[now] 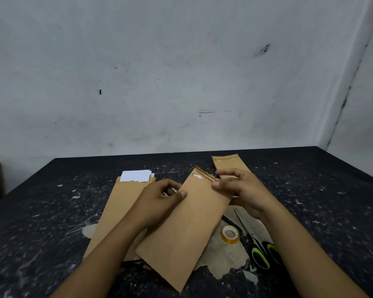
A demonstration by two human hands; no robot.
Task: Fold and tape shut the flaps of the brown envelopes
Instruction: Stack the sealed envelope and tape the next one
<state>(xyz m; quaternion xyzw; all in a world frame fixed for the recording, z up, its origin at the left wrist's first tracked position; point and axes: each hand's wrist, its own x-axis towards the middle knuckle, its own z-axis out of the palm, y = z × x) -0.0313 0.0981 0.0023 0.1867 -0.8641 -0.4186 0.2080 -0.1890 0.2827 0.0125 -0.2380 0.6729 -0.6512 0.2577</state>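
Note:
A long brown envelope (pixel 185 229) is held tilted above the dark table (pixel 41 222), its flap end pointing away from me. My left hand (pixel 159 198) grips its left edge, thumb on top. My right hand (pixel 239 190) pinches the upper right corner by the flap. A stack of brown envelopes (pixel 119 203) with white paper (pixel 136 176) sticking out lies to the left, under my left arm. Another brown envelope (pixel 228 163) lies at the back right, partly behind my right hand. A roll of clear tape (pixel 230 234) sits beneath the held envelope's right side.
Scissors (pixel 258 244) with green and black handles lie right of the tape roll, on a worn pale patch of the table. A grey wall stands close behind the table's far edge. A dark object sits at the far left beyond the table.

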